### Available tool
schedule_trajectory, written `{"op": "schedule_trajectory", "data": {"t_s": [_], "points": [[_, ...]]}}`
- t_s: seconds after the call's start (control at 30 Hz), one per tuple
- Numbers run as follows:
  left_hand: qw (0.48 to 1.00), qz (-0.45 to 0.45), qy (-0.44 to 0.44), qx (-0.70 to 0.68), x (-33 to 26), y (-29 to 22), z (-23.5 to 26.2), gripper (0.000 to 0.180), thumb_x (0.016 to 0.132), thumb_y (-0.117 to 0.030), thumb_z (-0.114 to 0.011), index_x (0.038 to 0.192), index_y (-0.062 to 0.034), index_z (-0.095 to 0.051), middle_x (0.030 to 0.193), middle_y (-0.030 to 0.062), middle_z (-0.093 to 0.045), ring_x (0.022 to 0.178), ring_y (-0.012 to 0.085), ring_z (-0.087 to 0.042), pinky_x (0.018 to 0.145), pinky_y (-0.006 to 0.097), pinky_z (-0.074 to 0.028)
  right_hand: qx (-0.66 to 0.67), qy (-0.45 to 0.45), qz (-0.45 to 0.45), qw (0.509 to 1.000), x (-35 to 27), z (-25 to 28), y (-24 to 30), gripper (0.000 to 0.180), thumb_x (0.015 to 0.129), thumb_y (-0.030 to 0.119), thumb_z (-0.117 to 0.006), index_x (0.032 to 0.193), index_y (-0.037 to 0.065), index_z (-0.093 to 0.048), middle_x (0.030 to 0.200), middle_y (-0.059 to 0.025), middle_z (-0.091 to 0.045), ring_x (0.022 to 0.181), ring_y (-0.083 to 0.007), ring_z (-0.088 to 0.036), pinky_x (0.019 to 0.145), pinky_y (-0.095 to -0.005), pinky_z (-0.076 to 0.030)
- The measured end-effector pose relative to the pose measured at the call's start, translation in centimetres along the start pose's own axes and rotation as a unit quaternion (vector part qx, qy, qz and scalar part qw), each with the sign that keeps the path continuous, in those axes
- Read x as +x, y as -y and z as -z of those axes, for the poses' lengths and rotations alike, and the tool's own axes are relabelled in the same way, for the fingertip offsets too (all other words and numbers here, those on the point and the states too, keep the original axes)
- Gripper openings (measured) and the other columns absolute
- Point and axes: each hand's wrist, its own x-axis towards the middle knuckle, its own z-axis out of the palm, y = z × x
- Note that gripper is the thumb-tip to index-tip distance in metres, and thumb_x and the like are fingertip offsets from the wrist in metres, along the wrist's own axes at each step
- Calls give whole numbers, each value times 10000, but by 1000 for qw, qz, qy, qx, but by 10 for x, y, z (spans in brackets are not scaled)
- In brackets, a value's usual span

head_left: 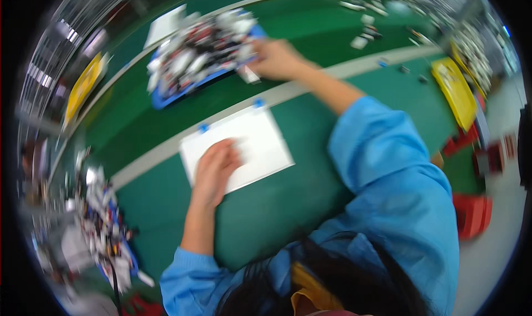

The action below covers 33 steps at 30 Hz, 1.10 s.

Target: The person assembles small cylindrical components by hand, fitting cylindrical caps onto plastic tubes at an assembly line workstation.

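Note:
A white sheet (260,144) is on the green work surface, with two blue tabs at its far edge. Over its left part my left hand (215,169) is curled, its fingertips blurred; whatever they pinch cannot be made out. My right hand (277,60) reaches forward to the right end of a blue tray (166,101) heaped with small white, black and red parts. At the fingertips of that hand shows a small white piece (251,76), apparently gripped, though motion smears the fingers.
Another blue tray (132,255) of mixed parts stands at the lower left. Yellow trays (455,91) are at the right and far left. Loose white parts (363,39) lie on the green belt (310,19) beyond a pale rail (144,163). A red bin (472,215) is at right.

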Motion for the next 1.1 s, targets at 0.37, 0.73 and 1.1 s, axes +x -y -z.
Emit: {"op": "schedule_trajectory", "data": {"t_s": [0.37, 0.73, 1.1], "points": [[1000, -17, 16, -21, 5, -4, -11, 272, 954, -163, -463, 1156, 9, -519, 910, 71, -575, 820, 144, -568, 775, 280, -503, -78, -123, 271, 952, 48, 29, -27, 205, 721, 139, -639, 923, 115, -667, 983, -94, -619, 951, -298, -553, 799, -400, -466], [999, -4, 29, -30, -8, -1, 2, 228, 944, -147, -473, 1097, 6, -546, 911, 81, -594, 833, 172, -581, 799, 316, -500, 30, -261, 152, 953, 36, -17, -39, 343, 756, 136, -655, 1093, 86, -619, 1004, -114, -617, 1016, -295, -546, 895, -387, -441], [912, -200, -255, 252, 82, -106, 83, 203, 894, -190, -559, 1007, -23, -589, 627, -9, -505, 524, 66, -454, 458, 211, -344, 69, -20, -174, 982, 88, -21, -79, 320, 665, 318, -636, 768, 18, -679, 759, -196, -658, 697, -297, -668, 686, -370, -541]]}}
